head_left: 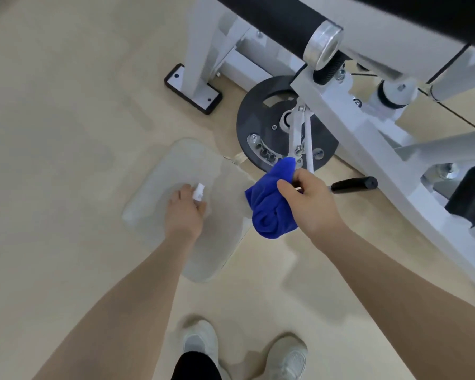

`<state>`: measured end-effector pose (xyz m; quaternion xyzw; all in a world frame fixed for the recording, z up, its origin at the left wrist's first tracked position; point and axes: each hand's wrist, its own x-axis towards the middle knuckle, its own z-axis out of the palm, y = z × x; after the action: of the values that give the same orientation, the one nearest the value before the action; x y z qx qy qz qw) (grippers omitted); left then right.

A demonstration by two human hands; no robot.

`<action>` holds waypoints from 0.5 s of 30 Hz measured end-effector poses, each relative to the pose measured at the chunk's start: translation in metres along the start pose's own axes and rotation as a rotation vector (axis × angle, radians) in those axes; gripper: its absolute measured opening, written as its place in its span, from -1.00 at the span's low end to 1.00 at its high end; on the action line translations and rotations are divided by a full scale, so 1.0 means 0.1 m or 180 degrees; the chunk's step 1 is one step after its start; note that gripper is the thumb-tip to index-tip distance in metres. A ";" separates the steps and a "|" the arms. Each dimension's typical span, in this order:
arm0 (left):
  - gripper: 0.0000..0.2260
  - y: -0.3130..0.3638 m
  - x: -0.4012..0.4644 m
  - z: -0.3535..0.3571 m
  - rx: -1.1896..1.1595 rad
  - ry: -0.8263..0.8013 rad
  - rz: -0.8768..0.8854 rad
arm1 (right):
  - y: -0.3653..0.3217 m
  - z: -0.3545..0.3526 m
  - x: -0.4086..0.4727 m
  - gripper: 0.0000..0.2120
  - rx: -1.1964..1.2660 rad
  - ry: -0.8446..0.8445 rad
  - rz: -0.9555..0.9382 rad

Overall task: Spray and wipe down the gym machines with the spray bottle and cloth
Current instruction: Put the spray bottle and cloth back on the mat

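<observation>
My right hand (307, 200) grips a bunched blue cloth (272, 204) against the thin white lever of the gym machine (354, 127), just below its dark round adjustment disc (255, 116). A black handle grip (354, 184) sticks out to the right of that hand. My left hand (184, 209) holds a spray bottle, of which only the white nozzle (198, 192) shows, low over a pale grey footplate (181, 165). The bottle's body is hidden by the hand.
A black foam roller pad with a metal end cap (324, 45) runs across the top. The machine's white frame foot with a black base (192, 89) stands on the beige floor. My two light shoes (200, 341) are at the bottom.
</observation>
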<state>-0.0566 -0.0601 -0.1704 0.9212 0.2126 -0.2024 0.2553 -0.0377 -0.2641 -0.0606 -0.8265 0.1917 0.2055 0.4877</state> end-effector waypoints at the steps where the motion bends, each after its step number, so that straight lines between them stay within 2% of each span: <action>1: -0.48 0.03 -0.03 -0.06 0.0162 -0.0085 0.0025 | -0.03 -0.04 -0.03 -0.89 0.0000 -0.0021 -0.0015; 4: -0.39 0.10 -0.21 -0.35 0.0741 -0.0405 0.0167 | -0.21 -0.27 -0.23 -0.90 -0.0145 -0.0122 -0.0014; 7: -0.52 0.24 -0.50 -0.69 0.0754 -0.0568 0.0284 | -0.48 -0.57 -0.61 -0.84 -0.0288 -0.0149 0.0015; 9: -0.62 0.48 -0.72 -0.98 0.0551 -0.0870 0.0388 | -0.69 -0.80 -0.85 -0.83 -0.0346 -0.0166 0.0009; 10: -0.66 0.72 -1.08 -1.18 0.0326 -0.1119 0.0476 | -0.80 -1.07 -1.26 -0.82 -0.0314 -0.0094 0.0180; 13: -0.71 1.41 -1.60 -1.59 -0.1377 -0.1636 0.0095 | -1.00 -1.42 -1.67 -0.80 -0.0158 -0.0018 0.0241; 15: -0.70 1.92 -2.07 -1.79 -0.1929 -0.2178 0.0003 | -1.01 -1.74 -2.04 -0.82 0.0024 0.0136 0.0356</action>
<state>-0.0850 -0.1698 0.1442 0.6852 0.1652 -0.4236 0.5690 -0.1305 -0.3490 0.1971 -0.8169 0.2487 0.2140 0.4743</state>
